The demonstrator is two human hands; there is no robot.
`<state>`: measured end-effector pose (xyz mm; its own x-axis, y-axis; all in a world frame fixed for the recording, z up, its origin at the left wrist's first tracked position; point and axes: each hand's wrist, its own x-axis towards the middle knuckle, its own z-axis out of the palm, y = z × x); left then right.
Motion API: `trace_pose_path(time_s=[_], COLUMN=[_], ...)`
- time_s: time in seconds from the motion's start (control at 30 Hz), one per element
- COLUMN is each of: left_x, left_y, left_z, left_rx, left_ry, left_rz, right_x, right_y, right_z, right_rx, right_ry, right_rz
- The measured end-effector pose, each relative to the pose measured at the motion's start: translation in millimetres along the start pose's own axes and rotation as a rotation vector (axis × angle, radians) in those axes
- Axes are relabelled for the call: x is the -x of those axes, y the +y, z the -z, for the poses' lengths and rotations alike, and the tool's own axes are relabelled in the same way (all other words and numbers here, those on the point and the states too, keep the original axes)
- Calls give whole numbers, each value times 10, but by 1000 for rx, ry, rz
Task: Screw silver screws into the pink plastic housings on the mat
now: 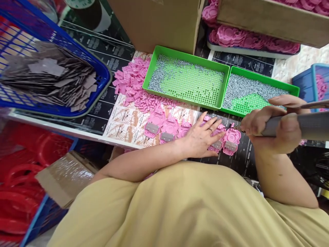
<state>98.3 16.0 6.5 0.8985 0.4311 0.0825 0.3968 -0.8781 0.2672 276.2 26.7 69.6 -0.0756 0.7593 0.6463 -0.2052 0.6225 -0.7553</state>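
A row of pink shells [169, 128] lies on the desk [123, 118]. The left hand [203, 137], fingers spread flat, presses down the shell [217, 144] beside the end shell [231, 140]. The right hand [272, 128] is closed around a grey driver [295, 125], tip at the end shell. Two green trays [186, 80] hold screws (plenty remain). Most shells appear undone, though I cannot tell for sure.

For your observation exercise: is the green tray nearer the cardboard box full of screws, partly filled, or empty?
Partly filled. In the left green tray, grey screws lie along its far and left sides, while much of its perforated green floor is bare.
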Motion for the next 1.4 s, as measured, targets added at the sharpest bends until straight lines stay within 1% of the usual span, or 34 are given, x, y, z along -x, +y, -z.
trace_pose_path(time_s=[0.2,0.33,0.47,0.53,0.6,0.67,0.73,0.8,0.83,0.97,1.07,1.13,1.23,1.4], left_x=[-4,-17,-29,-26,-14,2,17,26,29,27,21,20,27,52], left_y=[-1,12,25,25,21,16,12,9,8,2,-2,-3,-5,-18], left_z=[2,21,56,64,59,44,26,11,5,7,29,42,42,10], left_rx=[-4,-15,-45,-45,-42,-44,-44,-41,-39,-22,2,8,6,-9], left_ry=[-4,-7,-22,-20,-4,15,19,13,10,-6,-32,-44,-34,18], left_rz=[4,1,12,11,8,1,-3,-3,0,1,8,14,8,3], right_x=[38,36,32,-26,-139,-278,-402,-481,-502,-517,-496,-478,-452,-416], right_y=[18,38,24,-7,-44,-62,-30,68,138,432,555,590,609,626], right_z=[8,-62,-122,-100,-52,-13,-19,-76,-118,-256,-251,-209,-152,-160], right_rx=[-18,-19,-3,22,0,-22,-9,47,60,52,0,-31,-27,24], right_ry=[-24,-20,-96,-141,-188,-149,-40,61,78,104,56,12,-11,48], right_rz=[-21,-28,-80,-147,-134,-65,20,31,37,42,19,0,-15,-23])
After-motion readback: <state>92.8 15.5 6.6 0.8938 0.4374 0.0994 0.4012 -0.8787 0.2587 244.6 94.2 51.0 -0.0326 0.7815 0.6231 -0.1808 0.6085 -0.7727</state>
